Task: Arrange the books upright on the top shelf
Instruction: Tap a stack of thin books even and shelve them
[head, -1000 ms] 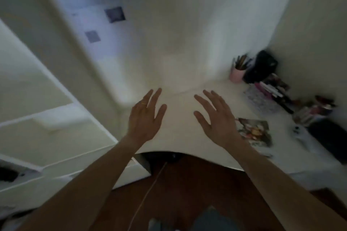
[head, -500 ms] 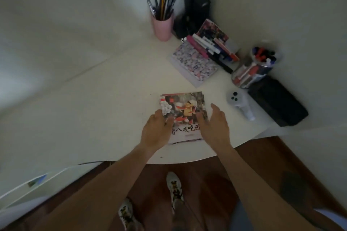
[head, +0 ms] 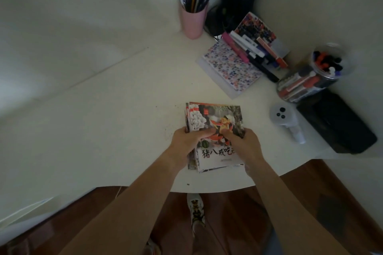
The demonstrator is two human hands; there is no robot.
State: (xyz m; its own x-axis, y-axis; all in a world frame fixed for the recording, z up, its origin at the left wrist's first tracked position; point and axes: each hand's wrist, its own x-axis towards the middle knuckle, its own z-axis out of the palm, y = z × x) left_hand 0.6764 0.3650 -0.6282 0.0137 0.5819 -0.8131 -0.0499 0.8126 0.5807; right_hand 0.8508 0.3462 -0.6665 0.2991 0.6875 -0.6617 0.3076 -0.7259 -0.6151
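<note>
Pick-up step, head view. A small stack of thin picture books (head: pixel 215 130) lies flat on the white desk (head: pixel 103 130), just right of the frame's centre and close to the desk's near edge. The left hand (head: pixel 187 141) grips the stack's left side and the right hand (head: pixel 245 145) its right side; on both, the thumbs press the top cover while the other fingers curl round the edges, out of sight beneath, so how far they reach under cannot be told. The books are splayed at their left edges and appear only just gathered, not yet lifted clear. No shelf shows in this view. The next move, as judged from the task, calls for squaring the loose edges, lifting the stack as one, and turning it upright on the way to the top shelf. Unused items occupy the upper right of the frame: a pink pen cup (head: pixel 192 20), a patterned notebook (head: pixel 232 66) and a white controller (head: pixel 287 122).
</note>
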